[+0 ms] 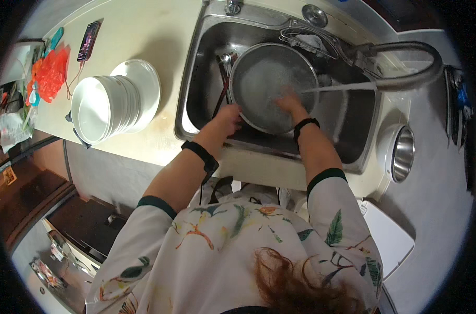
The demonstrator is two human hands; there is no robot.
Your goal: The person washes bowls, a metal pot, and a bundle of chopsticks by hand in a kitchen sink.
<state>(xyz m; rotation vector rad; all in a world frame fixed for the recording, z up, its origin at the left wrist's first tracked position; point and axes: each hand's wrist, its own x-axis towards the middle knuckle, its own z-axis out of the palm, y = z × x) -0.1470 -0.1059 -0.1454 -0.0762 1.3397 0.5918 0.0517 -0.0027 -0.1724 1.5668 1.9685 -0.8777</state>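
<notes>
A round metal basin (pixel 261 78) sits inside the stainless-steel sink (pixel 218 35), with cloudy water in it. My left hand (pixel 228 119) is at its lower-left rim, thumb by the edge and the other fingers lower down. Inside the basin is my right hand (pixel 289 103), blurred, its fingers partly lost in the water; whether it holds anything is hidden. From the curved faucet (pixel 406 83) on the right, a stream of water (pixel 340 87) runs leftward into the basin near my right hand. Chopsticks (pixel 223 88) and other utensils lie left of the basin.
Left on the counter (pixel 159 145) stand stacked white bowls (pixel 104 110) beside a white plate (pixel 147 86). Farther back are a phone (pixel 89 41) on a cable and a red plastic bag (pixel 53 74). A wire rack (pixel 312 37) sits at the sink's back; a metal-lined bowl (pixel 398 153) is right.
</notes>
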